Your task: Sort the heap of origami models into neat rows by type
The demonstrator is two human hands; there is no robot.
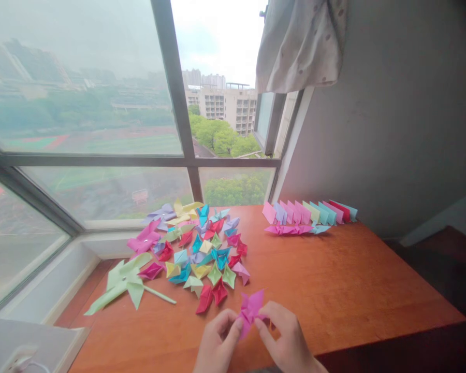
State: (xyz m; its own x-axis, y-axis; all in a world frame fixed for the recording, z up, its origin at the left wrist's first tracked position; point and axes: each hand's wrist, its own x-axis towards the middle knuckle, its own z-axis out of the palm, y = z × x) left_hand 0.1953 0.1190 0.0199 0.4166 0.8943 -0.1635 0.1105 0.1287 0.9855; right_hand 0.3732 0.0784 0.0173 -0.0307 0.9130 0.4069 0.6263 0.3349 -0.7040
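Observation:
A magenta origami piece [251,306] is held up over the near edge of the table, with pointed flaps sticking up and out. My left hand [220,339] pinches its left side between thumb and fingers. On its right side, my right hand [282,334] grips it the same way, closed at the fingertips. Just beyond lie two red folded paper pieces [205,299], part of a spread of many small colourful origami pieces [205,247]. Part of the magenta piece is hidden behind my fingers.
A pale green paper pinwheel [125,278] with a stick lies at the left, and more pinwheels [144,238] lie behind it. Folded paper cards [314,212] stand in a row at the back right of the wooden table [334,280]. Windows [233,186] border the far side.

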